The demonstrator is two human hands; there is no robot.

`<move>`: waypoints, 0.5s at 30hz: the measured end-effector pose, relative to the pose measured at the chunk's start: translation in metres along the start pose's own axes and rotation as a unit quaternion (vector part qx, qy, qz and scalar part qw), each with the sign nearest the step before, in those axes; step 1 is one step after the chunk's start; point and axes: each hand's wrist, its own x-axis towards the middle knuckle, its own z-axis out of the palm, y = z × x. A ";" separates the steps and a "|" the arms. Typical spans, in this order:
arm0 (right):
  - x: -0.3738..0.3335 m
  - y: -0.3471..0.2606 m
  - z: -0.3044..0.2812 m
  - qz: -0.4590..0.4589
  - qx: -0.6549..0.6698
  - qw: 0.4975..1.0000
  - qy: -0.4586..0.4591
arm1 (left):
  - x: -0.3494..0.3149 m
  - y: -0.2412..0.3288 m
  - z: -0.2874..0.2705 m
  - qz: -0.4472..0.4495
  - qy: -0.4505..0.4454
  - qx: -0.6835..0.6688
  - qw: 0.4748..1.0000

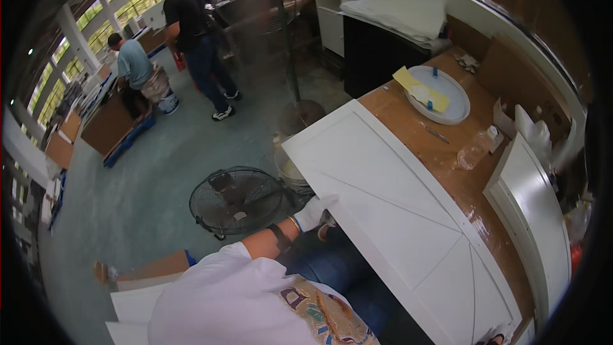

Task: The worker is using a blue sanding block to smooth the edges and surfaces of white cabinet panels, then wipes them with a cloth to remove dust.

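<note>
A long white panel (389, 185), with thin curved and straight lines across its face, lies at a slant over the wooden workbench (383, 105) and juts past its near side. My left hand (313, 213), in a white glove, grips the panel's near long edge, thumb on top and the other fingers mostly hidden beneath. At the panel's lower right corner, only a small part of my right hand (495, 337) shows at the picture's rim; its fingers are too cut off to read.
On the bench are a round white lid (456, 99) with yellow paper, a clear plastic bottle (477, 148) and a curved white panel (530, 217). A black floor fan (236, 201) stands left of me. Two people (191, 32) are farther off.
</note>
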 end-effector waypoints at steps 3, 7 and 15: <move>0.045 -0.014 0.039 -0.086 -0.141 0.985 0.040 | -0.009 0.003 0.004 0.013 -0.018 0.006 1.000; 0.056 -0.116 -0.019 -0.206 -0.387 0.882 0.171 | -0.009 -0.011 -0.009 0.014 -0.071 -0.084 0.994; -0.204 -0.455 0.220 -0.233 -0.417 0.878 -0.026 | 0.005 0.011 -0.004 0.048 0.002 0.016 0.999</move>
